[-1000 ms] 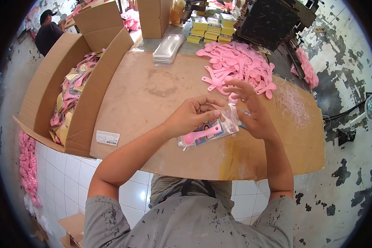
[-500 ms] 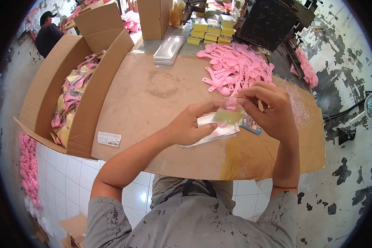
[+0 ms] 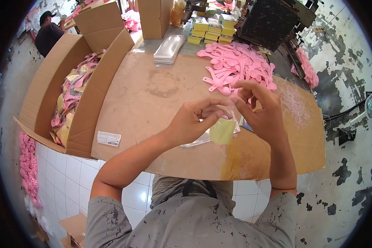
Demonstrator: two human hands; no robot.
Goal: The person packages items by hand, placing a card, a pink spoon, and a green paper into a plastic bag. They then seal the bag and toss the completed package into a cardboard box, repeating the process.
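Note:
Between my two hands a clear plastic bag with a pale yellow-green card [image 3: 222, 131] hangs over the cardboard-covered table [image 3: 153, 111]. My left hand [image 3: 200, 118] pinches the bag's upper part between thumb and fingers. The thumb and forefinger of my right hand [image 3: 258, 107] meet at the bag's top edge, the other fingers curled above. Under the hands lie clear bags [image 3: 196, 141], partly covered, and a blue printed card [image 3: 245, 125] is mostly hidden by my right hand. Just beyond is a heap of pink spoons [image 3: 239, 66].
At the left stands an open carton [image 3: 87, 105] of packed pink spoons. Clear bags [image 3: 168, 49] are stacked at the back, near yellow card stacks [image 3: 211, 29]. Plastic scraps [image 3: 294, 105] lie to the right. A black machine [image 3: 268, 25] stands behind; a person [image 3: 48, 35] is far left.
The bag with the spoon and card was lifted and turned, and its yellow-green side now hangs below my left fingers. My right hand closed in on its top edge.

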